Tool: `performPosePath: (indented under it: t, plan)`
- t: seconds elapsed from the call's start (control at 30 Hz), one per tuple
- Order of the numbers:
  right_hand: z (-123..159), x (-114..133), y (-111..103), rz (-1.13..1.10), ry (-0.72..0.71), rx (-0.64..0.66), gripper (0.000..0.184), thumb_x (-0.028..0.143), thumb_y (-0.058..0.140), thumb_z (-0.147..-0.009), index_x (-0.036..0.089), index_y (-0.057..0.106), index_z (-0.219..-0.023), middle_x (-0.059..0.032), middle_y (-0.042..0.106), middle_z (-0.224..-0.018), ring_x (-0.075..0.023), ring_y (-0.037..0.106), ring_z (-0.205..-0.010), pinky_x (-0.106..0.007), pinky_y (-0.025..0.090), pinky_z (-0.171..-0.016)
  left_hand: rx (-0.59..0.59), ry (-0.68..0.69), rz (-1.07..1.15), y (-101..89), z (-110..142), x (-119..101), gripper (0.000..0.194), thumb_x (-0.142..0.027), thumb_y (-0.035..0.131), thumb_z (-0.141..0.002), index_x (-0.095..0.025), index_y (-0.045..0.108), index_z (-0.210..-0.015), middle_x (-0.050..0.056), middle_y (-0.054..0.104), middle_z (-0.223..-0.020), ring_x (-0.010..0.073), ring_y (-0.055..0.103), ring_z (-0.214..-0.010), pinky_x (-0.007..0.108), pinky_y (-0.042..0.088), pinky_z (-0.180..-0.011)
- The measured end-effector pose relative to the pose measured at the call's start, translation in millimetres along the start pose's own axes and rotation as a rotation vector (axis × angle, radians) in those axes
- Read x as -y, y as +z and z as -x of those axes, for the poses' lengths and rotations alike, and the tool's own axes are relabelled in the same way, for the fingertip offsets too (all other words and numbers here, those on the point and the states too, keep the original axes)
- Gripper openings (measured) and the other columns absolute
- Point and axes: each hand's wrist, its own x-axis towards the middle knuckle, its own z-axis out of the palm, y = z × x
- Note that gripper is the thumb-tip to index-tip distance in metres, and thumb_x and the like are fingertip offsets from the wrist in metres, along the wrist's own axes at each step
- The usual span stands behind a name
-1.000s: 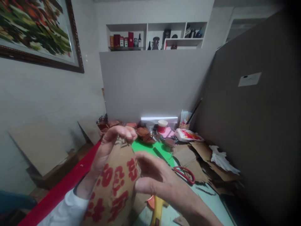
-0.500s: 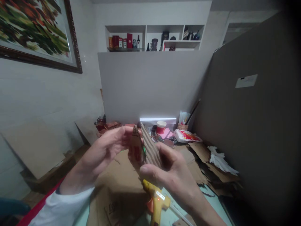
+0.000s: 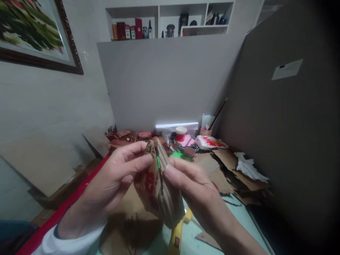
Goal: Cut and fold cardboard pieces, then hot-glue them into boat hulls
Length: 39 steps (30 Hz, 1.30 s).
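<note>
Between my hands is a folded piece of corrugated cardboard (image 3: 150,182) with red and dark print on its left face and bare ridges on its right. A narrow dark gap with a bit of green runs down its upper edge. My left hand (image 3: 117,173) pinches the printed side near the top. The ridged side is gripped by my right hand (image 3: 193,184), thumb close to the gap. Below, a yellow glue gun (image 3: 176,235) lies on the pale green table, partly hidden by the cardboard. A larger cardboard sheet (image 3: 130,219) lies under my left hand.
Torn cardboard pieces (image 3: 212,170) and white crumpled tissue (image 3: 249,168) lie to the right. At the back stand a red and white paper cup (image 3: 181,134), a tissue pack (image 3: 211,142) and a pen holder (image 3: 206,132). Reddish-brown pieces (image 3: 124,138) are heaped at back left. Grey panels border the table.
The cardboard has turned and come lower, showing more of its printed face and now covering much of the glue gun. My left fingers have shifted to pinch near its top. The view has tilted down.
</note>
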Motion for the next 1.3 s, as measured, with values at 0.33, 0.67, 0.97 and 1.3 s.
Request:
performPosePath:
  t: [0.33,0.67,0.97,1.3]
  plan:
    - [5.8,10.9,8.5,0.049,0.001,-0.041,0.031,0.037,0.057,-0.096,0.017,0.053,-0.073,0.0021,0.044,-0.071,-0.0108,0.040,-0.066,-0.022,0.033,-0.057,-0.042,-0.013,0.021,7.8,6.4,-3.8,0.017,-0.023,0.077,-0.076,-0.022,0.078,-0.093,0.002,0.074,-0.090,0.0161,0.069,-0.083,0.017,0.055,-0.068]
    - [6.6,11.4,10.8,0.235,-0.041,-0.066,0.030,0.038,0.050,-0.099,0.017,0.059,-0.080,0.0018,0.049,-0.075,-0.0120,0.044,-0.070,-0.025,0.034,-0.060,-0.055,-0.042,0.022,9.3,5.9,-8.5,0.016,-0.020,0.079,-0.074,-0.024,0.079,-0.090,-0.002,0.072,-0.069,0.0102,0.064,-0.059,0.019,0.056,-0.070]
    - [10.9,20.7,10.8,0.396,-0.113,0.044,0.024,0.025,0.050,-0.100,0.019,0.061,-0.079,0.0025,0.058,-0.077,-0.0112,0.053,-0.074,-0.023,0.039,-0.067,-0.091,0.016,-0.034,10.3,21.1,-8.6,0.012,-0.034,0.078,-0.079,-0.023,0.075,-0.082,-0.002,0.069,-0.068,0.0088,0.062,-0.055,0.013,0.054,-0.054]
    - [10.1,20.9,1.0,0.509,-0.204,0.110,0.023,0.030,0.054,-0.101,0.022,0.065,-0.082,0.0024,0.064,-0.083,-0.0131,0.059,-0.082,-0.020,0.045,-0.074,-0.193,0.152,-0.198,13.2,24.3,-5.0,0.016,-0.039,0.079,-0.076,-0.028,0.077,-0.088,-0.002,0.069,-0.066,0.0103,0.060,-0.048,0.015,0.052,-0.044]
